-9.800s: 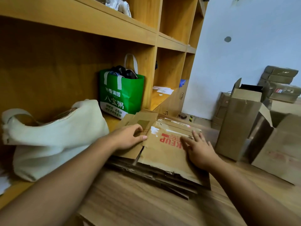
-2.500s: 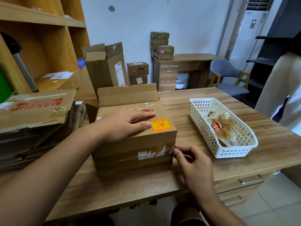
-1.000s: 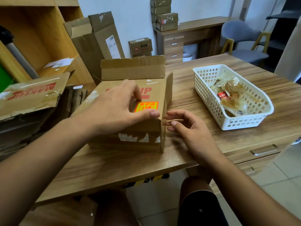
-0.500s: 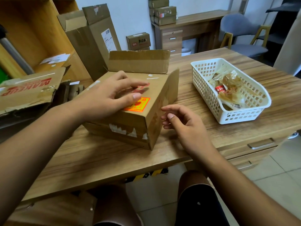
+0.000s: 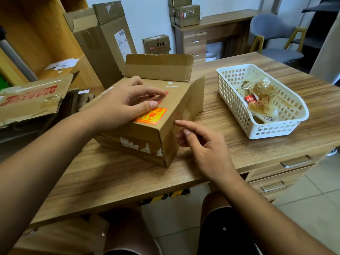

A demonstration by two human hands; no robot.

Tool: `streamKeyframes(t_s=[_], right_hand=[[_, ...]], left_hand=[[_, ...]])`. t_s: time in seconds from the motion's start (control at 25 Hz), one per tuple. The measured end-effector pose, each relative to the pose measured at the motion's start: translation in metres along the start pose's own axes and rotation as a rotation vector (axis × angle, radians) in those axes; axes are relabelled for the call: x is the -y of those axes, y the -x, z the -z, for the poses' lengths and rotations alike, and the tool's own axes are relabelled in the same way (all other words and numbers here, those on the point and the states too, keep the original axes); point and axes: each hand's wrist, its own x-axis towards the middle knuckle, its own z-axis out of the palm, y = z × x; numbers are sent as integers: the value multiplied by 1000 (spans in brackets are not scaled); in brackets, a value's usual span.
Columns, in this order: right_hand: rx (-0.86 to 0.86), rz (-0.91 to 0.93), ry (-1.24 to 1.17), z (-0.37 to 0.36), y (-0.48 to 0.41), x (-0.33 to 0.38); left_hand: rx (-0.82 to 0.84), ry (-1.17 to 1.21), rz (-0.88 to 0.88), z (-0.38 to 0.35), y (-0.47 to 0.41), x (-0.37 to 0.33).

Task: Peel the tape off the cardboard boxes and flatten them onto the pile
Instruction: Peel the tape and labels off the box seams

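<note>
A brown cardboard box (image 5: 176,92) lies on the wooden table (image 5: 230,126), one corner toward me, its far flap standing up. An orange fragile sticker (image 5: 150,115) is on its top face, and torn white tape scraps (image 5: 139,146) cling to its front side. My left hand (image 5: 127,103) lies flat on the top, fingers spread beside the sticker. My right hand (image 5: 200,142) is at the box's right side with the index fingertip touching the upper edge, holding nothing. The pile of flattened boxes (image 5: 33,100), red MAKEUP print on top, lies at the left.
A white plastic basket (image 5: 281,129) with wrapped packets stands to the right on the table. A tall open carton (image 5: 103,43) stands behind the box, by wooden shelves. Small boxes, a desk (image 5: 211,24) and a grey chair (image 5: 276,39) are at the back. Drawers sit under the table's right end.
The box has been turned so one corner points toward me. My right hand has lifted from the table edge to the box's right side, its index finger now at the upper edge.
</note>
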Motion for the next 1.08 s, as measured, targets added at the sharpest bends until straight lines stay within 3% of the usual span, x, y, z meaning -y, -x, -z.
streamKeyframes(t_s=[1.08], right_hand=[[-1,18,20,-2,0,-6]], left_hand=[[19,-24,31,-4,-2,1]])
